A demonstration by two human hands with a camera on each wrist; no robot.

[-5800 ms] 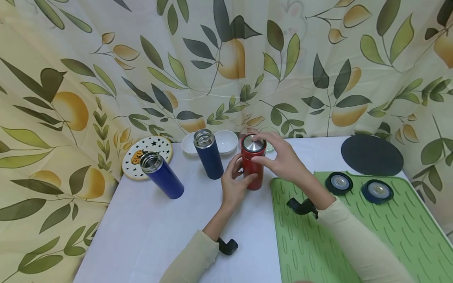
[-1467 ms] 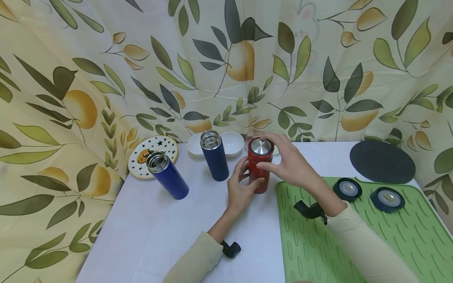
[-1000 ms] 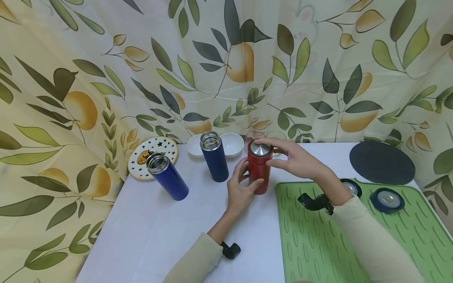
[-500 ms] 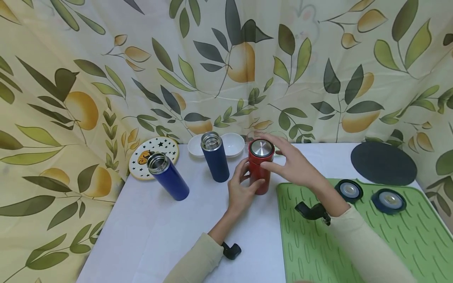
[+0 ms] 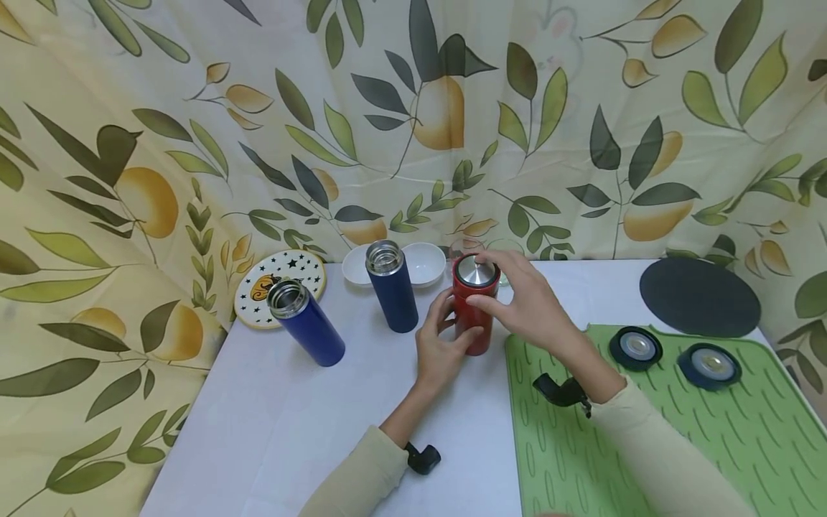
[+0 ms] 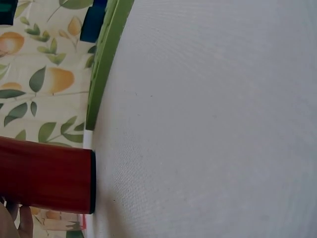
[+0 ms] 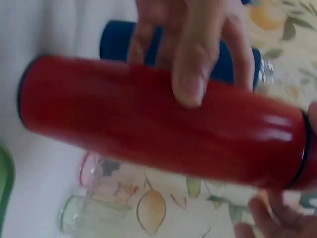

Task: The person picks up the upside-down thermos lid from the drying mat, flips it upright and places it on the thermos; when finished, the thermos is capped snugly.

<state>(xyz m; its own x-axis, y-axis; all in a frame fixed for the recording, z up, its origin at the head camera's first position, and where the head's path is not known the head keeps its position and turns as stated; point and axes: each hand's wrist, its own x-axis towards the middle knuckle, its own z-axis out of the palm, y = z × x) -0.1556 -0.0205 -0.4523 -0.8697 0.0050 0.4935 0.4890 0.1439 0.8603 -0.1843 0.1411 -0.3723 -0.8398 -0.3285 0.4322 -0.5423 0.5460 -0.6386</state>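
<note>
A red vacuum flask (image 5: 474, 327) stands upright on the white table, its steel-topped lid (image 5: 477, 273) in place. Around its body my left hand (image 5: 441, 352) grips, thumb in front. My right hand (image 5: 531, 305) holds the lid, with the thumb across its front and the fingers at the top and far side. In the right wrist view, the left hand's thumb (image 7: 190, 87) presses the red body, and right fingertips (image 7: 265, 223) show near the lid end. The left wrist view catches only the lower part of the red flask (image 6: 49, 176).
Two uncapped blue flasks, one dark (image 5: 393, 294) and one brighter (image 5: 310, 330), stand left. Their likely lids (image 5: 636, 348) (image 5: 709, 366) lie on a green mat (image 5: 581, 445). Behind are white bowls (image 5: 424, 264), clear glasses, a star-patterned round board (image 5: 248, 309) and a dark round mat (image 5: 700, 298).
My right hand has turned back and forth around the lid; since half a second ago its thumb has swung left across the front. My left hand keeps its grip, and the flask stays put.
</note>
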